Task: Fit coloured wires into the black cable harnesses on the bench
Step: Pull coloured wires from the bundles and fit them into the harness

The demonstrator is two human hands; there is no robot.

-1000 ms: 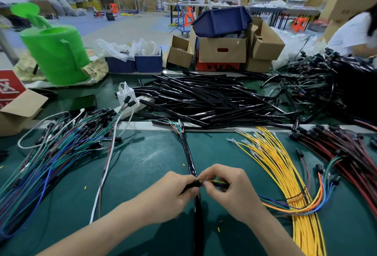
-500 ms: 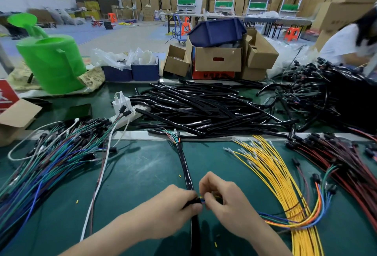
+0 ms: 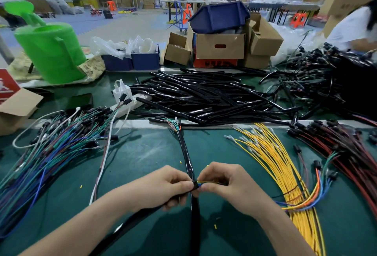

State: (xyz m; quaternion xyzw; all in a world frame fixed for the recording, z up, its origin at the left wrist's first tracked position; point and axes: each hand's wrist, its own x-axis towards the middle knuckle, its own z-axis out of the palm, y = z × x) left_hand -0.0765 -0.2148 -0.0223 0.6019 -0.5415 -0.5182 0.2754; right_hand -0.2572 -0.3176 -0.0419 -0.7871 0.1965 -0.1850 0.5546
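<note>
At the near edge of the green bench mat [image 3: 142,153], in the head view, the two hands meet almost fingertip to fingertip. The left hand [image 3: 163,186] has its fingers curled round a black sleeve [image 3: 126,225], thumb and forefinger pinching its open end; the rest of the sleeve runs from under the palm down and to the left, off the bottom of the picture. The right hand [image 3: 228,186] pinches a few coloured wires [image 3: 206,182], yellow and blue among them, just at the sleeve's mouth. These wires pass under the right palm and come out on its far side, curving over the mat as an orange and blue loop.

A second black harness [image 3: 184,149] lies on the mat between the hands, running straight away from the person, with thin coloured ends sticking out of its far tip.

To the right lies a fan of yellow wires [image 3: 275,164], and beyond it red and dark leads with black plugs [image 3: 346,153]. To the left spreads a tangle of green, blue and white wires [image 3: 51,143]. Across the back of the bench lies a heap of black tubes [image 3: 204,96], with a white power strip [image 3: 130,105] at its left end. Behind stand a green watering can [image 3: 51,52], cardboard boxes [image 3: 220,45] and an upturned blue bin [image 3: 220,15]. A person in white [image 3: 350,27] is at the far right.
</note>
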